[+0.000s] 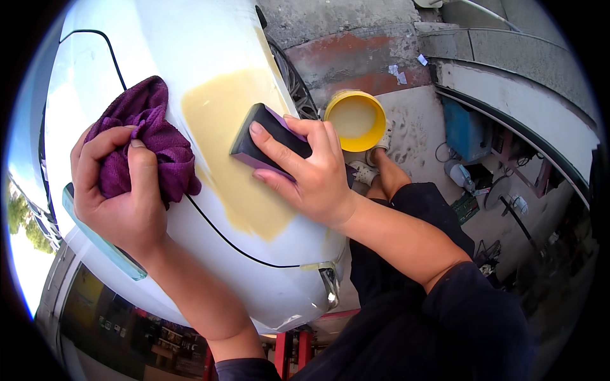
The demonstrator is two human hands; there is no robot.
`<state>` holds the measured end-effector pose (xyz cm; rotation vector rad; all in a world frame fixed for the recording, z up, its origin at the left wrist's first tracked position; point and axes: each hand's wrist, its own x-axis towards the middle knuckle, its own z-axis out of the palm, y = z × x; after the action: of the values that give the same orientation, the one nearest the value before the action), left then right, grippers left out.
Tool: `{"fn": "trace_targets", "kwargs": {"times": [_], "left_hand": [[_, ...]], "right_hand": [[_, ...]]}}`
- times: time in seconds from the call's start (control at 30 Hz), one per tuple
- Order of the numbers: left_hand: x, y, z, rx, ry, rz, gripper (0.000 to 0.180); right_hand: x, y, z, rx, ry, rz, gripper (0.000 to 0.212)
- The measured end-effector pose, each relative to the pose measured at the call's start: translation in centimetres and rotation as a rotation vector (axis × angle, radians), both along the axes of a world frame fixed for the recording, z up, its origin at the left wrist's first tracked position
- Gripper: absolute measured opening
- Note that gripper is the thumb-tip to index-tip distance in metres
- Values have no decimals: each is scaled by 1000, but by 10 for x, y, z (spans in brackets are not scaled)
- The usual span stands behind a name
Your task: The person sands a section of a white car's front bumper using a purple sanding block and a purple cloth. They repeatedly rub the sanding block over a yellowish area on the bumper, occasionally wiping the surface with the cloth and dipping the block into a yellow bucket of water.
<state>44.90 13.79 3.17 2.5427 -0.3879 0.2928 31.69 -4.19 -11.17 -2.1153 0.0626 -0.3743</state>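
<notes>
A white car body panel (168,38) fills the left and middle of the view, with a pale yellow filler patch (244,203) on it. My right hand (311,168) is closed around a black and purple sanding block (273,136), thumb and fingers on its sides and the index finger along its top. The block rests on the patch; its underside is hidden. To the left, my left hand (124,190) grips a bunched purple cloth (149,140) over the panel, pinching a fold between thumb and fingers.
A yellow bucket (356,120) of cloudy liquid stands on the ground beside my feet. A wheel (292,79) shows past the panel's edge. At the right are a blue box (467,130) and assorted tools. Paper scraps (398,74) lie near the wall.
</notes>
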Motion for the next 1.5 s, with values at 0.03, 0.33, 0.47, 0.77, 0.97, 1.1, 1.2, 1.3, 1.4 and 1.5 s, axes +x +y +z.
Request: {"fn": "trace_targets", "kwargs": {"times": [0.03,0.33,0.47,0.77,0.97,1.1,1.2,1.3,1.4,1.5], "left_hand": [[2,-2,-1,4,-3,-8,16],[5,-4,-6,-64,0,-19,11],[-2,-2,-1,16,-9,-32,13],[0,5,-2,-19,-5,-7,13],[6,3,-3,-11,-7,-18,14],[12,13,-13,-90,17,-30,15],[14,13,-13,-106,34,0,14],[8,18,-9,-67,29,38,14],[10,14,-5,-15,4,18,15],[14,13,-14,-69,6,0,16]], "right_hand": [[-4,-1,1,-32,-12,16,65],[103,-15,-40,100,-70,-77,51],[-9,-5,2,17,-46,-1,60],[87,-17,-44,101,-106,-19,52],[5,-15,-26,40,-141,1,62],[165,-38,-49,159,-30,-1,49],[123,-36,-49,88,-102,-52,50],[-31,-11,-19,28,-30,4,62],[-48,-5,-13,65,-82,-12,72],[103,-14,-47,114,-120,-175,47]]}}
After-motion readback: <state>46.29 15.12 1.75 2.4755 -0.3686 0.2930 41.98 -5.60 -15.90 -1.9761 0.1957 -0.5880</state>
